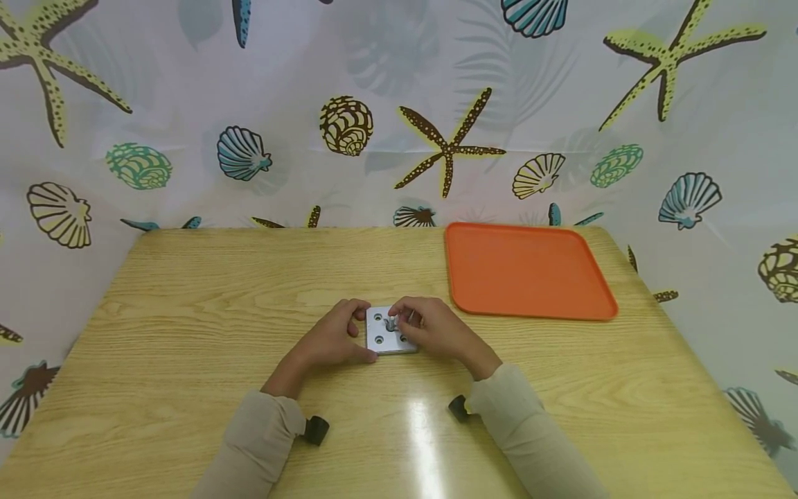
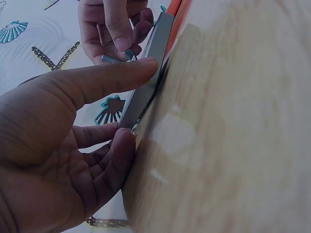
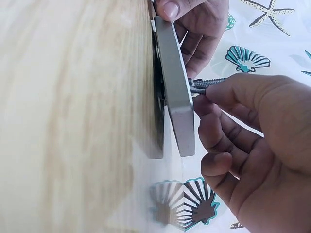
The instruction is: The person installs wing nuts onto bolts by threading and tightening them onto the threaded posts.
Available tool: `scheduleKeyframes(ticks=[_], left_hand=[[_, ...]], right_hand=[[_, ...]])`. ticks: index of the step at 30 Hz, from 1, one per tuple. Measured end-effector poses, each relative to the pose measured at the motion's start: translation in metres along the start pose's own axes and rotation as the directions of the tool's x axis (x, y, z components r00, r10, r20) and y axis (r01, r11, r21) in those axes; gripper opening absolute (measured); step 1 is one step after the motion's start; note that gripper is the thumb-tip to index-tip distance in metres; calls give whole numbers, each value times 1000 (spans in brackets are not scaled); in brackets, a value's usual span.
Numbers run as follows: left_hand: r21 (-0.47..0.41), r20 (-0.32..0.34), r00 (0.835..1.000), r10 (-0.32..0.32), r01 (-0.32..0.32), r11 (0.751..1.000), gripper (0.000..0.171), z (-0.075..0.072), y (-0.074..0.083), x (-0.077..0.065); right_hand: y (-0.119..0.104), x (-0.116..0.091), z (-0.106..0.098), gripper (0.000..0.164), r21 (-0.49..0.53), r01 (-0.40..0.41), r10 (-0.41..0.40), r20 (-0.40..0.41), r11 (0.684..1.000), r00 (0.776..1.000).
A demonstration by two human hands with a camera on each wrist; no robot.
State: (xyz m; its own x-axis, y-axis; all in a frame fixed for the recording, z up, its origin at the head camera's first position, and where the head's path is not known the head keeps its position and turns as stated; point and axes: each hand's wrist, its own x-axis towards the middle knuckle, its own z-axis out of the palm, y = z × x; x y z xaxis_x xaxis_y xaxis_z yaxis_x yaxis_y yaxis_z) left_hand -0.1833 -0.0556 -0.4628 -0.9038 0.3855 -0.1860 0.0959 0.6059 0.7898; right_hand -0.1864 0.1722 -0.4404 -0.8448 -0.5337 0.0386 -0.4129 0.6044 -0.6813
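Note:
A flat silver metal plate [image 1: 391, 344] with several holes lies in front of me on the wooden table. From its middle rises a threaded bolt [image 3: 214, 82]. My left hand [image 1: 333, 336] grips the plate's left side, thumb at the near corner and fingers at the far one; the left wrist view shows the thumb along the plate's edge. My right hand [image 1: 439, 329] reaches over the plate's right part. Its thumb and index finger pinch a small wing nut [image 3: 198, 90] at the bolt, mostly hidden by the fingertips, while the other fingers curl loosely.
An orange tray [image 1: 530, 315] lies at the back right of the table [image 1: 218, 277], beyond my right hand. A white cloth [image 1: 280, 201] printed with shells and starfish hangs behind the table and along both sides. Dark wrist-worn pieces [image 1: 316, 430] stick out by the sleeves.

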Motion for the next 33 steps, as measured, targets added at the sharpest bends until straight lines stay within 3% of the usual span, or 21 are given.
scheduleKeyframes(ticks=[6, 14, 27, 33], left_hand=[[-3, 0, 1000, 4, -4, 1000, 84, -1, 1, -1], [0, 1, 1000, 11, -11, 1000, 85, 0, 0, -1], [-10, -6, 1000, -1, 1, 1000, 85, 0, 4, -2], [-14, -4, 1000, -6, 6, 1000, 86, 0, 4, -2]], right_hand=[[1, 1, 1, 16, -8, 22, -22, 7, 1000, 1000], [1, 2, 1, 23, -28, -11, 12, 34, 1000, 999], [3, -1, 1, 14, -17, 31, -32, -42, 999, 999], [4, 1, 0, 10, -9, 45, -45, -42, 999, 998]])
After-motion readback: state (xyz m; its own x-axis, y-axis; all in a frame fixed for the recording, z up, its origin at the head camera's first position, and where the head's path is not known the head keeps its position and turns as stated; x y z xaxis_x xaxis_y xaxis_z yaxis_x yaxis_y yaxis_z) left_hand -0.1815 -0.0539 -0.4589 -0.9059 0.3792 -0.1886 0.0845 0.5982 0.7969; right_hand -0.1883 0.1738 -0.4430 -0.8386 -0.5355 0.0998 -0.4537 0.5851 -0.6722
